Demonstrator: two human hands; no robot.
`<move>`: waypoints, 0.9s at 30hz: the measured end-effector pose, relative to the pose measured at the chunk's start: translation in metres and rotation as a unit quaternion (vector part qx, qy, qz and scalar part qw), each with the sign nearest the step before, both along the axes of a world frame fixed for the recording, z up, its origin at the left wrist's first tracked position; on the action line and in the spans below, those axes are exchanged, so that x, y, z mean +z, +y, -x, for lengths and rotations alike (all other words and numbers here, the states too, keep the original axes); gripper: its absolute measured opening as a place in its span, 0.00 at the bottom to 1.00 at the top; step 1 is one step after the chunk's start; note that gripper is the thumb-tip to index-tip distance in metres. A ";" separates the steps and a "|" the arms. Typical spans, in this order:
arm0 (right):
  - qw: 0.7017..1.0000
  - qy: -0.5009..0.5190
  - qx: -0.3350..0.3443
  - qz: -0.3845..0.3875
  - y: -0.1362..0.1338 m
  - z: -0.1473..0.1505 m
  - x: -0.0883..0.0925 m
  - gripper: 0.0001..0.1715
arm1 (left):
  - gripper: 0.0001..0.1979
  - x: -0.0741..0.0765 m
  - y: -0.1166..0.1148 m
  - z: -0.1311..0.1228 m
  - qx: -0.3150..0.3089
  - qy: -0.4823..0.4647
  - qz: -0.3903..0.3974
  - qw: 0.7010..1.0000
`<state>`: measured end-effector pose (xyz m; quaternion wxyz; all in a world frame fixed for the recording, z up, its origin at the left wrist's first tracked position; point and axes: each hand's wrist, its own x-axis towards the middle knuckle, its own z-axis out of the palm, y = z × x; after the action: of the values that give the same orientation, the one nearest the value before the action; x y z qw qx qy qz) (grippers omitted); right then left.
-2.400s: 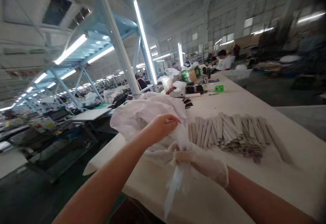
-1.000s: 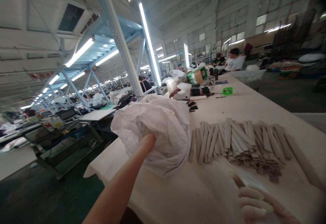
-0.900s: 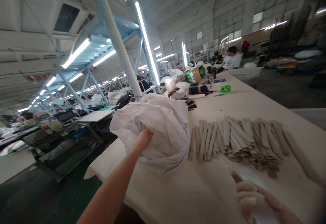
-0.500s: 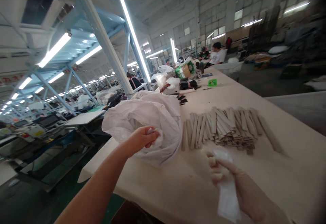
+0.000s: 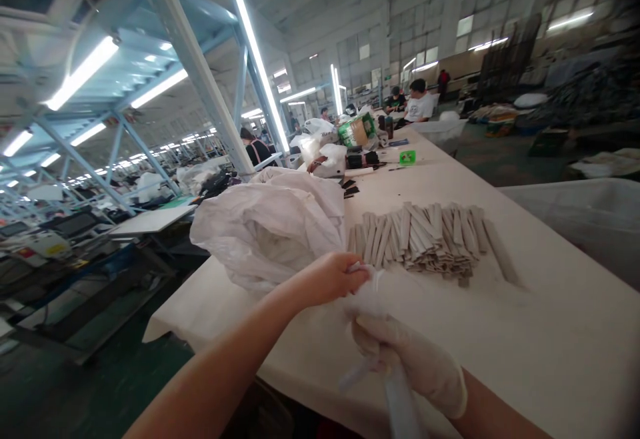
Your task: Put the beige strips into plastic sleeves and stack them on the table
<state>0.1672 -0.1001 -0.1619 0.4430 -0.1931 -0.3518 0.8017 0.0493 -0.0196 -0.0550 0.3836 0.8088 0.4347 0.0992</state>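
Observation:
My bare left hand (image 5: 333, 278) is closed, pinching the top end of a thin white strip (image 5: 367, 292). My right hand (image 5: 415, 362), in a pale glove, is closed round the same strip lower down; its loose end hangs past the table edge (image 5: 403, 406). Both hands meet over the near part of a long cream table (image 5: 500, 332). A crumpled white sack (image 5: 270, 226) lies just behind my left hand. A row of folded grey-beige pieces (image 5: 425, 239) lies to the right of the sack.
A pale plastic bin (image 5: 580, 219) stands at the right. Bags, a green box (image 5: 406, 157) and dark items crowd the table's far end, where people sit (image 5: 417, 102). Blue steel posts (image 5: 195, 66) and work benches (image 5: 150, 219) fill the left; the floor drops off there.
My left hand has left the sack and come right to pinch the strip's top. My gloved right hand has moved left with the strip to meet it. The view has tilted down.

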 end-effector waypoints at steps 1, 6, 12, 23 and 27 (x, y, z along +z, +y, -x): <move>1.000 -0.003 0.010 0.021 0.000 0.000 -0.002 0.22 | 0.11 -0.003 0.000 -0.001 -0.003 -0.003 0.009 1.000; 0.993 0.040 0.030 0.109 0.003 0.002 -0.007 0.24 | 0.11 -0.017 0.001 -0.006 0.000 -0.045 0.043 0.998; 0.984 0.067 0.070 0.149 -0.016 -0.001 -0.003 0.18 | 0.12 -0.034 0.014 -0.008 0.128 -0.157 0.096 0.975; 0.946 0.227 -0.002 0.230 -0.014 -0.033 -0.031 0.12 | 0.08 -0.050 0.017 0.007 0.213 -0.210 0.108 0.948; 0.947 0.225 0.002 0.228 -0.011 -0.020 -0.032 0.12 | 0.15 -0.060 -0.016 -0.007 0.125 -0.103 0.053 0.985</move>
<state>0.1876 -0.1110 -0.1940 0.4528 -0.1031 -0.0511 0.8842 0.0559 -0.0355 -0.1148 0.4536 0.7120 0.4949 0.2059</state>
